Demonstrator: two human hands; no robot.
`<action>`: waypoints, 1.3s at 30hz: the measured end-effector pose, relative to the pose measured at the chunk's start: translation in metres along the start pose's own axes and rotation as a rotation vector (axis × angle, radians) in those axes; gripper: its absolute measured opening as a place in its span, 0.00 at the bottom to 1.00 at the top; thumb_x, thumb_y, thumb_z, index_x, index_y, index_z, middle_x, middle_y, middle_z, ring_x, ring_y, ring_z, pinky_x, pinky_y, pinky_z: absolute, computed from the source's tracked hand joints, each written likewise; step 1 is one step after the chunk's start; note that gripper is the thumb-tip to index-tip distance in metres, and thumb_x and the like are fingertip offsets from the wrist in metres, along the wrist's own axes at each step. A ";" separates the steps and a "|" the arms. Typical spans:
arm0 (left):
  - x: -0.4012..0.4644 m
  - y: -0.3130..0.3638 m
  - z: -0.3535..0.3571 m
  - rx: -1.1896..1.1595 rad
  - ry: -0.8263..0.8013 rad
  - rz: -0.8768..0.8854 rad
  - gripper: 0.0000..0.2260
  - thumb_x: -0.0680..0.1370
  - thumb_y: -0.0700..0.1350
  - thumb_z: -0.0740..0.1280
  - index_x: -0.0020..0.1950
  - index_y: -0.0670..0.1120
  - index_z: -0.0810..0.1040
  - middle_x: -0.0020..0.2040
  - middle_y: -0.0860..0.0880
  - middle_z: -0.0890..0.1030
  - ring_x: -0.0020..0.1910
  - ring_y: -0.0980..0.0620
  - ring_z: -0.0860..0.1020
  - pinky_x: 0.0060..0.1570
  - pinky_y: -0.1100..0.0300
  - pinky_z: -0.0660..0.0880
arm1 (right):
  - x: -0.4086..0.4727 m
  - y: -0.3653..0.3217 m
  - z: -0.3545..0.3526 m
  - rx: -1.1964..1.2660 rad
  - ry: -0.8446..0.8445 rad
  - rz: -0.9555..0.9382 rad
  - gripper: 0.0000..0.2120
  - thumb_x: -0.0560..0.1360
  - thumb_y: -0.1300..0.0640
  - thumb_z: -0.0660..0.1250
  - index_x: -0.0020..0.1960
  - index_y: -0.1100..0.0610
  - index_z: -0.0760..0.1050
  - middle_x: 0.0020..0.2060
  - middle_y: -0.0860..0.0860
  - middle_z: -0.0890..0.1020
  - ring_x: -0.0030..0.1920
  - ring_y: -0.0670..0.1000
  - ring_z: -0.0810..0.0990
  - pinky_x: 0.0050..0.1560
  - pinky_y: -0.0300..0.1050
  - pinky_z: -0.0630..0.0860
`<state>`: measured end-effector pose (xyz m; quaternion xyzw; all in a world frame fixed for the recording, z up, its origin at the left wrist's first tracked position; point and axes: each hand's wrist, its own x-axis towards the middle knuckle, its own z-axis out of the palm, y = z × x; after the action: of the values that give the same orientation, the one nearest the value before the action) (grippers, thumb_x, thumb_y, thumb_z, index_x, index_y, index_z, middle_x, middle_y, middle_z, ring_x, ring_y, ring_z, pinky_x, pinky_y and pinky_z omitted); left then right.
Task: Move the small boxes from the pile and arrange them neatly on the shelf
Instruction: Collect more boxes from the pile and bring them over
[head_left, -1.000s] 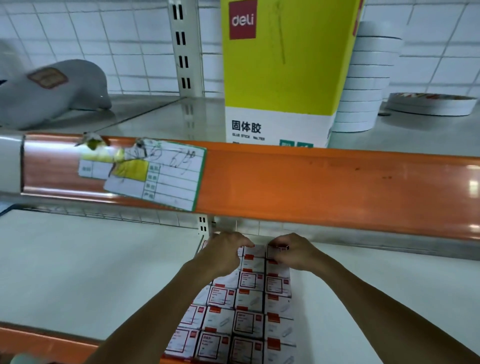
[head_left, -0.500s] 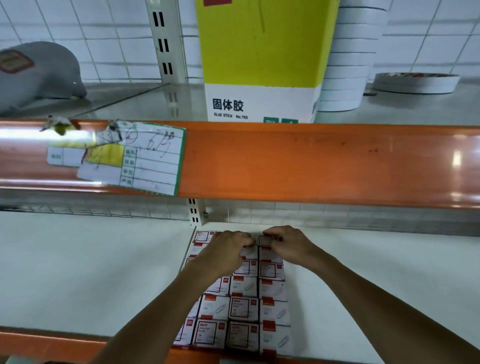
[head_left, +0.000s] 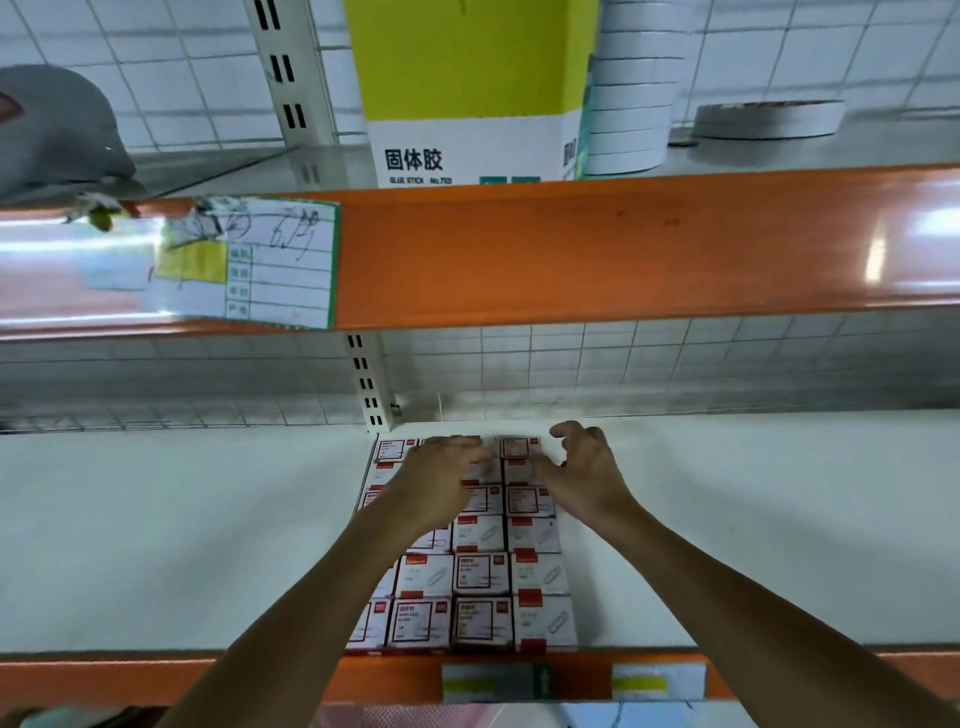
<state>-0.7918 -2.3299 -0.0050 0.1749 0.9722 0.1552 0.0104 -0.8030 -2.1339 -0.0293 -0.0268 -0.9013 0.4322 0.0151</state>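
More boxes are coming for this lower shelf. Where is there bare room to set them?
The white lower shelf lies bare left of the block of small boxes, and bare right of it out to the frame edge. It is crowded at the block's back rows, under the left hand and right hand.

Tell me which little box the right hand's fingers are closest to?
The back box of the right-hand column, right at the wall end of the shelf. The right hand is beside it; every other box in that column sits closer to the shelf's front edge.
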 end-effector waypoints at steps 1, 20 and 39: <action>-0.001 0.000 -0.002 -0.008 0.019 -0.007 0.27 0.75 0.32 0.64 0.72 0.50 0.72 0.74 0.50 0.70 0.73 0.49 0.67 0.73 0.52 0.63 | -0.003 0.000 -0.001 0.001 -0.008 0.017 0.26 0.76 0.50 0.68 0.71 0.55 0.67 0.64 0.55 0.69 0.60 0.54 0.74 0.50 0.42 0.72; 0.030 0.112 0.021 0.008 -0.039 0.195 0.25 0.74 0.33 0.62 0.68 0.53 0.75 0.68 0.52 0.74 0.65 0.49 0.71 0.68 0.53 0.66 | -0.067 0.039 -0.067 -0.011 -0.053 0.171 0.17 0.74 0.50 0.67 0.61 0.52 0.74 0.41 0.45 0.82 0.38 0.45 0.82 0.37 0.39 0.75; 0.065 0.430 0.124 -0.122 -0.165 0.591 0.15 0.79 0.43 0.61 0.63 0.53 0.79 0.61 0.52 0.79 0.61 0.51 0.76 0.61 0.56 0.72 | -0.197 0.211 -0.318 -0.207 0.330 0.398 0.14 0.72 0.52 0.67 0.58 0.52 0.79 0.49 0.48 0.82 0.50 0.51 0.81 0.48 0.42 0.74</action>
<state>-0.6989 -1.8872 0.0109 0.4608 0.8641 0.1950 0.0541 -0.5831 -1.7668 0.0040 -0.2748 -0.9030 0.3220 0.0735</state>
